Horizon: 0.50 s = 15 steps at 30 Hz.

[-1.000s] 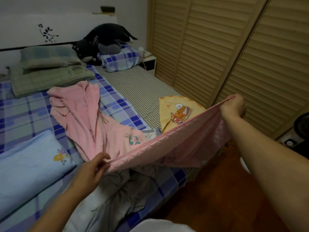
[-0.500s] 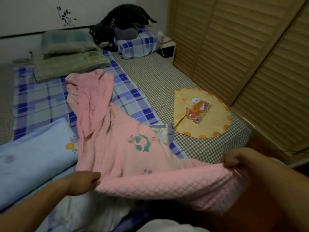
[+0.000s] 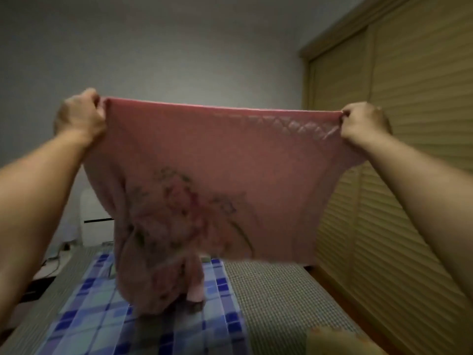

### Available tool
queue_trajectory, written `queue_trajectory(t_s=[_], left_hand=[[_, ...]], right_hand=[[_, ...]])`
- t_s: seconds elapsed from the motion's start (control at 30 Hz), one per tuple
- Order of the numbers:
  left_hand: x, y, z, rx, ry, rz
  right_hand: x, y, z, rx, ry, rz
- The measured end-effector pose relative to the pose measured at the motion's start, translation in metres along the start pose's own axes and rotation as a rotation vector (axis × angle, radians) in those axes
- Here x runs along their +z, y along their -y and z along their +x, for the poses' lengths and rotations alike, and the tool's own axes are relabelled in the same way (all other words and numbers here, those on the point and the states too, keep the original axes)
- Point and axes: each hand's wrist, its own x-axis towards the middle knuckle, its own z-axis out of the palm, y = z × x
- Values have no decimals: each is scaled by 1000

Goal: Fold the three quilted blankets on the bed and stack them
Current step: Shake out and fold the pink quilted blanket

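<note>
A pink quilted blanket hangs spread in the air in front of me, above the bed. My left hand grips its top left corner. My right hand grips the top right corner. The top edge is pulled taut between them at about head height. The blanket's lower left part bunches and trails down onto the blue plaid sheet. A faint flower print shows through the cloth. A yellow blanket peeks in at the bottom right. The pink blanket hides the head of the bed.
A slatted wooden wardrobe runs along the right side of the bed. The bed's right half has a grey checked sheet. A white headboard and a grey wall lie beyond. A dark bedside unit sits at the left.
Both hands have lifted the pink blanket from low over the bed's near edge up to head height, and it now hangs spread out. The view has tilted upward.
</note>
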Motion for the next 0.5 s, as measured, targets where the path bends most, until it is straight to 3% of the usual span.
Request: queue_trajectory(t_s=[0.07,0.13,0.3,0.4,0.5], left_hand=[[-18,-9,-1,63,-32,-5],[-22,-12,-32,157,66,28],[17,12,-184,302,511,113],[44,31,-296,289,721,106],[54,38,-433,210,1027,-2]], right_hand=[[16,-17,3,20,43,29],[43,-50,-9,54,95,50],[115,-146,-88,29,130,6],[152,-211,-166,-63,169,-80],[179,-281,-255,166,377,-47]])
